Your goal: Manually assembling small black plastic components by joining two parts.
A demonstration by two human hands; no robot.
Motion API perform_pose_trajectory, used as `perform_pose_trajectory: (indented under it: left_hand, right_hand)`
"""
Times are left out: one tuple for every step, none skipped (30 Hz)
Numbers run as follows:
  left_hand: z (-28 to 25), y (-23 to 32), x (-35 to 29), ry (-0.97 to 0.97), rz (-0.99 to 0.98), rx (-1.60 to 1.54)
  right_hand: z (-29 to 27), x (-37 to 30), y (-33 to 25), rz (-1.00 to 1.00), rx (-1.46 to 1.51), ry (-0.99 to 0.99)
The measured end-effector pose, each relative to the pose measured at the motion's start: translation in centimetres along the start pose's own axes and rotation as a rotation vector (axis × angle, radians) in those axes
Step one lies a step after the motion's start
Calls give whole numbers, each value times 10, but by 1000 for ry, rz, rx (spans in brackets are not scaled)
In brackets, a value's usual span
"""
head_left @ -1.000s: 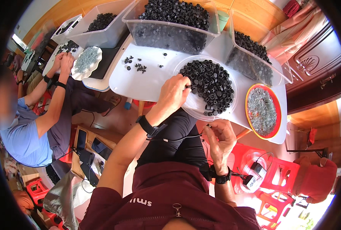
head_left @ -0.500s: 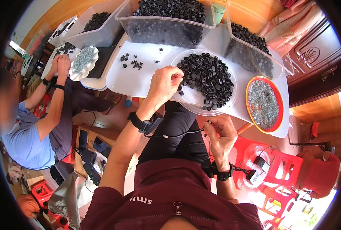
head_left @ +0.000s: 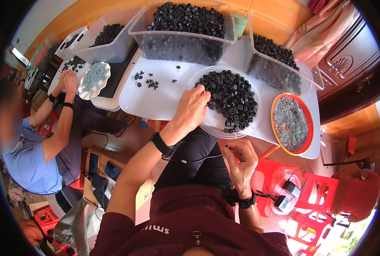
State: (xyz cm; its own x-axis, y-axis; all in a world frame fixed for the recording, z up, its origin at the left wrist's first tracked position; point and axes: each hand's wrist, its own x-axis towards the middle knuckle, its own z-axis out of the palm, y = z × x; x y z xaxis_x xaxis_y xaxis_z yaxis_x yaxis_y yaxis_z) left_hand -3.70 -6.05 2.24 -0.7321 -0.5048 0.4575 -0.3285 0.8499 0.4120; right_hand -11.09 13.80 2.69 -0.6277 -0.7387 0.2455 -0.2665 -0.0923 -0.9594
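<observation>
My left hand point(head_left: 192, 107) reaches palm-down to the left edge of a heap of small black plastic caps point(head_left: 232, 96). Its fingers are curled together, and the fingertips are hidden, so what they grip does not show. The heap lies in a round clear plastic tray point(head_left: 255, 128) at the table's front edge. Lower and to the right, above my lap, my right hand point(head_left: 242, 160) pinches a tiny black plastic part point(head_left: 227, 146) between thumb and forefinger.
Clear bins of black parts point(head_left: 179, 51) point(head_left: 271, 70) line the back. A red bowl point(head_left: 310, 128) of thin clear-grey pieces stands right. Loose black parts point(head_left: 152, 83) lie left on the white table point(head_left: 155, 102). A co-worker point(head_left: 32, 153) sits left. A red stool point(head_left: 262, 187) holds chargers.
My left hand has moved a little right, with its knuckles now turned up over the heap's edge. My right hand stays pinched, slightly lower. The whole view has shifted a little.
</observation>
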Motion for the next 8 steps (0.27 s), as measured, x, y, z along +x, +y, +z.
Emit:
perform_pose_trajectory:
  left_hand:
    - [1,1,0,-7,13,8]
    - [2,2,-1,-2,16,10]
    - [3,3,-1,-7,10,5]
    - [3,3,0,-11,3,1]
    - [4,2,0,-37,0,-1]
    - [4,1,0,-32,2,2]
    - [5,0,0,-40,9,-2]
    - [5,-2,0,-48,14,-5]
  right_hand:
    - [1,0,-1,-7,-8,0]
    - [1,0,-1,-14,-7,0]
    - [2,0,0,0,1,-3]
    - [2,0,2,13,9,-7]
    - [2,-1,3,6,11,-8]
    - [3,-1,5,11,-8,-4]
    - [3,-1,7,17,-28,0]
    - [3,-2,10,34,-10,0]
